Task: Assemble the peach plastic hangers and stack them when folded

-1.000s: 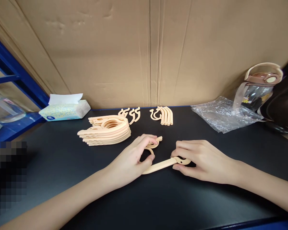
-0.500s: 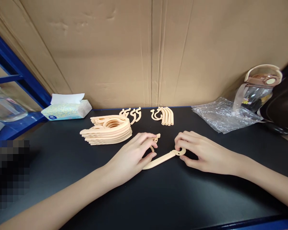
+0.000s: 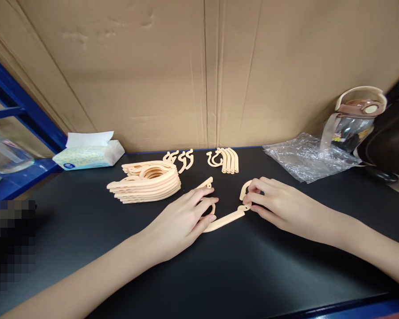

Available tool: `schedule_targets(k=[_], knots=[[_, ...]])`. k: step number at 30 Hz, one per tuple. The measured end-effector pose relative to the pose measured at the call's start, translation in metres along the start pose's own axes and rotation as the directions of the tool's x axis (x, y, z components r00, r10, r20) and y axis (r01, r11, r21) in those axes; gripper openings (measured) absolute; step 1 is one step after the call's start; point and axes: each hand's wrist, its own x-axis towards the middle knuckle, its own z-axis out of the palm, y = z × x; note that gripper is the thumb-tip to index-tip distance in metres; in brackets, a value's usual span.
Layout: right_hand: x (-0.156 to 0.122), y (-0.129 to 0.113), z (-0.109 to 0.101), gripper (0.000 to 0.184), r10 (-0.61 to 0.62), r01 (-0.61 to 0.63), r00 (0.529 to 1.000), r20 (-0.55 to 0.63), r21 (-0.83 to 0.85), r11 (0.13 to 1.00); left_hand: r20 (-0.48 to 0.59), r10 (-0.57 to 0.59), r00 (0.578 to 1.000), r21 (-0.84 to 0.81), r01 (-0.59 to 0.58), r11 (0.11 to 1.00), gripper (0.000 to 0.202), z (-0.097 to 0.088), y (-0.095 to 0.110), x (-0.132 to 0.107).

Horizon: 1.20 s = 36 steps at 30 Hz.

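Plainly, beige on black

A cardboard wall [image 3: 146, 88] backs the black surface [image 3: 219, 274]. Mid-surface, the left hand [image 3: 176, 219] has its grip around a beige hanger [image 3: 225, 220]; the right hand [image 3: 282, 199], grip narrow, pinches a curved piece [image 3: 244, 190]. Beyond lie clear plastic [image 3: 302, 159], stacked hangers [image 3: 149, 190], a tissue pack [image 3: 86, 156] (blue logo unreadably small) and 4 nested arms [image 3: 231, 160].

A black surface [image 3: 199, 283] bears a cream hanger [image 3: 226, 220] beneath the left hand [image 3: 186, 217], a stack of hanger parts [image 3: 159, 191] beyond it, a tissue pack [image 3: 86, 157] farther left, clear plastic wrap [image 3: 307, 159] past the right hand [image 3: 279, 201], and small hooks [image 3: 189, 160] beyond both hands.
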Motion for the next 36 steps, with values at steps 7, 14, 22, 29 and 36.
schedule_targets(k=[7, 14, 22, 29, 36], knots=[[0.000, -0.007, -0.009, 0.027, 0.014, -0.022, 0.998, 0.068, 0.118, 0.993, 0.108, -0.064, 0.992, -0.013, 0.066, 0.998, 0.059, 0.000, 0.002, 0.000], [0.001, -0.009, -0.010, 0.031, -0.034, 0.000, 0.990, 0.140, 0.231, 0.973, 0.129, -0.082, 0.988, -0.054, 0.090, 0.995, 0.067, 0.000, 0.004, -0.001], [0.001, -0.016, -0.009, 0.022, -0.083, 0.032, 0.984, 0.158, 0.298, 0.954, 0.095, -0.054, 0.994, -0.091, 0.063, 0.994, 0.069, 0.003, 0.002, -0.003], [0.004, -0.022, -0.011, 0.023, -0.078, -0.003, 0.975, 0.207, 0.365, 0.931, 0.117, -0.132, 0.984, -0.047, 0.139, 0.989, 0.088, -0.001, 0.006, -0.001], [0.003, -0.027, -0.011, 0.026, -0.124, 0.017, 0.970, 0.209, 0.449, 0.893, 0.131, -0.150, 0.980, -0.014, 0.153, 0.988, 0.095, 0.001, 0.005, -0.002]])
